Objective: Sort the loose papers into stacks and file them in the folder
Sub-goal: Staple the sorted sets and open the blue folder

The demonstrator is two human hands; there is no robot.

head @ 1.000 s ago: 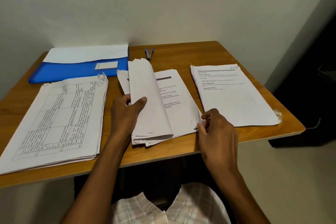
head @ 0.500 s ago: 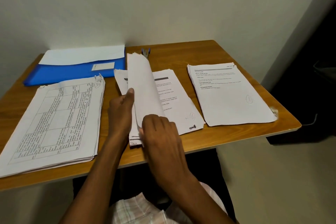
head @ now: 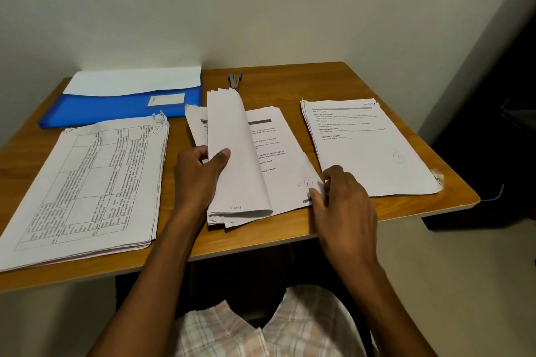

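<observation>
Three paper stacks lie on the wooden table [head: 333,81]. In the middle stack [head: 278,153], several turned-over sheets [head: 237,153] curve up and to the left, and my left hand [head: 200,177] grips them with the thumb on top. My right hand [head: 339,200] pinches the bottom right corner of the stack's exposed printed page. A thick stack with a printed table [head: 92,182] lies at the left. A thinner stack [head: 368,145] lies at the right. The blue folder [head: 116,109] lies at the back left with a white sheet [head: 133,81] sticking out of it.
A small blue and silver stapler [head: 235,80] sits at the back of the table behind the middle stack. A light wall runs close behind the table. A dark opening lies to the right of the table. My lap in checked cloth [head: 261,327] is under the front edge.
My right hand moved from the turned-over sheets at the middle stack's front edge rightward to the bottom right corner of the exposed page. My left hand keeps holding the folded-back sheets.
</observation>
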